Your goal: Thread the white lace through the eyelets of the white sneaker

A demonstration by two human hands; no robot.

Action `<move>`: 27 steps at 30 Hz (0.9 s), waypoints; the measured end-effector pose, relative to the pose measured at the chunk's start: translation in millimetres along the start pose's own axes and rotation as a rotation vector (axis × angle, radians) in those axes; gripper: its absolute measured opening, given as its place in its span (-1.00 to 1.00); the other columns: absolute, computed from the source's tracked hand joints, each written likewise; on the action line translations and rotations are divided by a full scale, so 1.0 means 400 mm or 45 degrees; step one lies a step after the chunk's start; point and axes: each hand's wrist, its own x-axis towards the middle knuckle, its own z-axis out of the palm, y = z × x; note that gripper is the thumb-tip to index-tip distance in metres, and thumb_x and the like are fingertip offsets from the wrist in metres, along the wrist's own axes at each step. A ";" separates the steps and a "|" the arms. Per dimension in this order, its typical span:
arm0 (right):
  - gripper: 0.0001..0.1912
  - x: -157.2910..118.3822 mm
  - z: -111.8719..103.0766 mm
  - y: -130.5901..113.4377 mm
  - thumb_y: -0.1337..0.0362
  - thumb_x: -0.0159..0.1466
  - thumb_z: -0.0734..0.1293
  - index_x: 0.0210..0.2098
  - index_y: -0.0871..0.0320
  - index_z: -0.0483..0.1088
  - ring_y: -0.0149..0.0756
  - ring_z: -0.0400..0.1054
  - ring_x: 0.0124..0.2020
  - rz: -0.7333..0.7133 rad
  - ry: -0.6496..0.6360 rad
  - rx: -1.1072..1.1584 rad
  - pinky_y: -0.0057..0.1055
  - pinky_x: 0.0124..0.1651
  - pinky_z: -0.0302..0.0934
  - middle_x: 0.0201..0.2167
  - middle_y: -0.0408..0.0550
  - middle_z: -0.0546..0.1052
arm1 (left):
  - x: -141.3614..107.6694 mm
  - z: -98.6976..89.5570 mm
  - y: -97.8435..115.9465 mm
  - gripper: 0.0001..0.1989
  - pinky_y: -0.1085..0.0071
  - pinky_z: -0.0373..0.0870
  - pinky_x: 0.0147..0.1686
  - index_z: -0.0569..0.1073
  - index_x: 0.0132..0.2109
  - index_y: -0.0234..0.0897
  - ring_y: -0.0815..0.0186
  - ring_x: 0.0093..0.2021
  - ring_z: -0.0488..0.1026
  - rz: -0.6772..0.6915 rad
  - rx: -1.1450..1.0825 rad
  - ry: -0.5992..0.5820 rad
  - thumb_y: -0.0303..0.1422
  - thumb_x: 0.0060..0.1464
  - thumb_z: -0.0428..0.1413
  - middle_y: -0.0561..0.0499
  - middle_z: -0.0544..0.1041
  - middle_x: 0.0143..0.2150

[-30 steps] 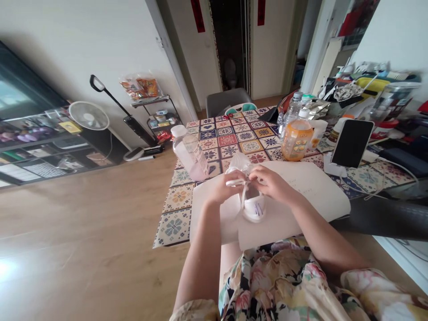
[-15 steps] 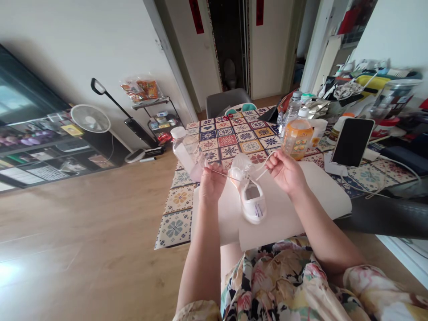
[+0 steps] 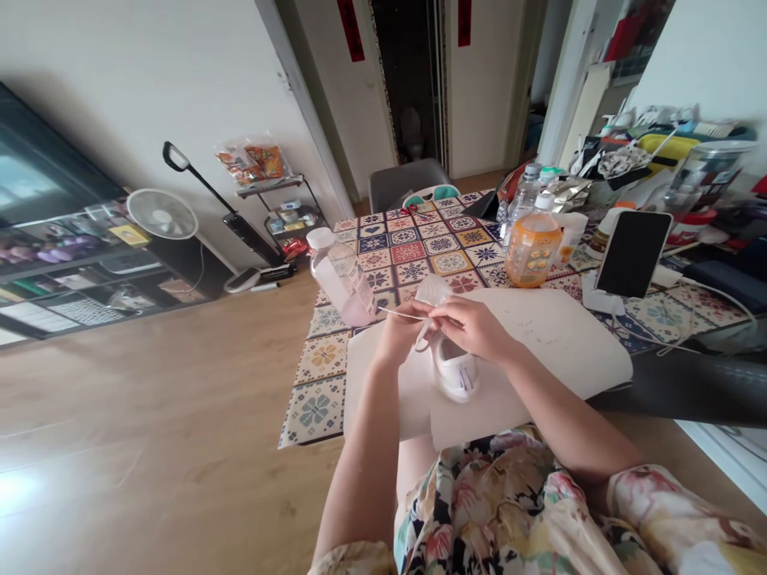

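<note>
A small white shoe point(image 3: 460, 378) sits on white paper point(image 3: 545, 339), its heel toward me and its toe pointing away. Both hands meet above its tongue, covering most of the lacing. My left hand point(image 3: 400, 329) is closed in a pinch on a white shoelace point(image 3: 400, 313), whose end sticks out to the left. My right hand point(image 3: 470, 323) pinches lace too, its fingertips against those of the left. Below the fingers a loop of lace hangs by the shoe's opening. Which strand each finger holds is partly hidden.
A clear bottle with a white cap point(image 3: 340, 275) stands left of the hands. To the right are an orange bottle point(image 3: 533, 251) and a phone on a stand point(image 3: 633, 254). Clutter lines the wall behind. The patterned tablecloth point(image 3: 317, 363) ends at left above a wooden floor.
My hands, earlier apart and pulling a lace out to each side, have come together over the shoe. A loop of lace now hangs between them, and the shoe has stayed in place.
</note>
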 end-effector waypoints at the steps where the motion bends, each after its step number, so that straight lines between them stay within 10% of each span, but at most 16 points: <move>1: -0.83 -0.002 -0.001 -0.001 0.36 0.31 0.23 -0.26 0.13 0.47 -0.28 0.41 -0.29 -0.003 -0.019 -0.003 -0.37 -0.20 0.25 -0.33 -0.02 0.53 | 0.001 -0.002 -0.004 -0.61 0.53 0.27 -0.59 0.49 -0.42 -0.36 0.48 -0.62 0.35 0.031 0.004 0.020 -0.24 -0.35 0.45 0.09 0.48 -0.58; 16: -0.84 0.008 0.016 0.004 0.23 0.27 0.30 -0.41 0.16 0.36 -0.41 0.31 -0.49 0.385 0.240 0.183 -0.49 -0.40 0.13 -0.51 -0.15 0.46 | -0.001 0.015 -0.011 -0.64 0.53 0.32 -0.59 0.46 -0.49 -0.32 0.46 -0.60 0.36 0.241 0.215 0.131 -0.17 -0.27 0.41 0.09 0.44 -0.59; 27: -0.91 0.003 0.005 0.005 0.44 0.18 0.27 -0.35 0.16 0.39 -0.31 0.35 -0.32 0.205 0.029 0.021 -0.42 -0.26 0.20 -0.37 -0.07 0.45 | 0.003 0.008 -0.014 -0.65 0.48 0.33 -0.41 0.42 -0.46 -0.30 0.42 -0.49 0.40 0.297 0.097 0.190 -0.15 -0.15 0.36 0.07 0.46 -0.53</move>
